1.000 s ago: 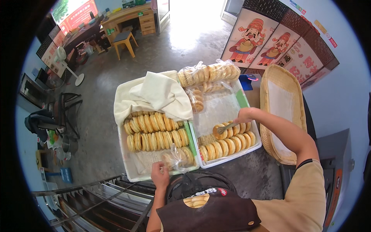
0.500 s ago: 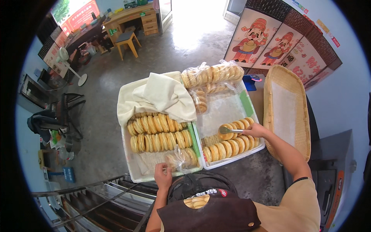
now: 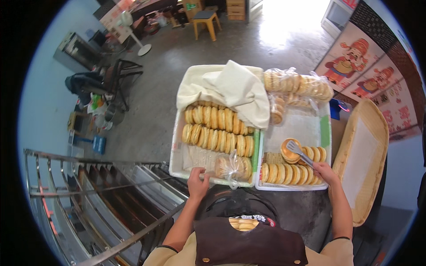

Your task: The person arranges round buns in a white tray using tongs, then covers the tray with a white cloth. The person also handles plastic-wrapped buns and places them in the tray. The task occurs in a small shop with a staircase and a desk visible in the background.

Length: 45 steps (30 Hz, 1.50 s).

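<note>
My right hand (image 3: 326, 173) grips metal tongs (image 3: 301, 153) with a slotted head. The tongs' head lies on a round golden pastry (image 3: 288, 145) over the right tray (image 3: 293, 187), in front of a short row of pastries (image 3: 315, 154). A longer pastry row (image 3: 290, 174) runs along that tray's near edge. My left hand (image 3: 198, 181) is at the near rim of the left tray (image 3: 174, 162), fingers loosely curled, thumb apart, nothing visible in them. Beside it sits a knotted clear bag of pastries (image 3: 233, 167).
Pastry rows (image 3: 217, 139) fill the left tray's middle, and a cream cloth (image 3: 235, 91) covers its far part. Bagged pastries (image 3: 297, 84) lie at the right tray's far end. A long wicker basket (image 3: 359, 164) stands to the right, a metal rack (image 3: 102, 213) to the left.
The tongs have shifted slightly, and the pastry at their head now shows its round face and stands apart from the short row. The view has swung left; my left hand stays near the left tray's rim.
</note>
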Each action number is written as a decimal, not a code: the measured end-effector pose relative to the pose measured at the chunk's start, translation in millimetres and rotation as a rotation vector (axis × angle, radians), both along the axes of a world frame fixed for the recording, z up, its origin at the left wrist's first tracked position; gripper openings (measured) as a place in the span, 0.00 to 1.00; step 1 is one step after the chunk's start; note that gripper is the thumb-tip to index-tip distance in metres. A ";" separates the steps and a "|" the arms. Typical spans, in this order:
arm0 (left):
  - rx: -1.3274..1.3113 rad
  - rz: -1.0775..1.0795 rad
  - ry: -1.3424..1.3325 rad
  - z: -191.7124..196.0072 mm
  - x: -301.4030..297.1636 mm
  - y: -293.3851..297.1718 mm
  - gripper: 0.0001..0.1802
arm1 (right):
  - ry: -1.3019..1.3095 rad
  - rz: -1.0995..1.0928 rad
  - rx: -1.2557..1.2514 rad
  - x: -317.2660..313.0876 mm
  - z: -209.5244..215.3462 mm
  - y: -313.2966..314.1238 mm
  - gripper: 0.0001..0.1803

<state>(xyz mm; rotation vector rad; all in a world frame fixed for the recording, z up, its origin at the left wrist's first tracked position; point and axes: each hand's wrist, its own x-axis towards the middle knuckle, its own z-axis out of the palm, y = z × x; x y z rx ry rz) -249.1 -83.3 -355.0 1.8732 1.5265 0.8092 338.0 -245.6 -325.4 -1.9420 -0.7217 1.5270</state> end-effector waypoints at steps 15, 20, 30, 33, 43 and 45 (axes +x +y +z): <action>-0.030 0.094 -0.185 20.1 -5.9 -12.6 0.15 | 0.310 0.351 0.102 -174.1 76.2 118.0 0.23; 0.112 -0.304 -0.016 36.8 20.0 7.7 0.21 | 0.581 0.231 0.065 -215.4 40.0 118.9 0.23; 0.040 -0.726 0.266 -23.9 103.9 31.7 0.08 | 0.653 -0.018 0.209 -195.3 75.5 82.2 0.27; 0.158 -0.697 0.170 -32.4 99.1 36.8 0.04 | 0.628 -0.062 0.253 -184.9 79.9 56.4 0.27; -0.396 -0.513 -0.253 116.0 128.3 108.7 0.03 | 0.680 -0.208 0.372 -143.5 66.7 -41.2 0.32; -0.391 -0.578 -0.244 132.2 162.3 129.4 0.03 | 0.676 -0.248 0.379 -136.1 65.6 -57.4 0.32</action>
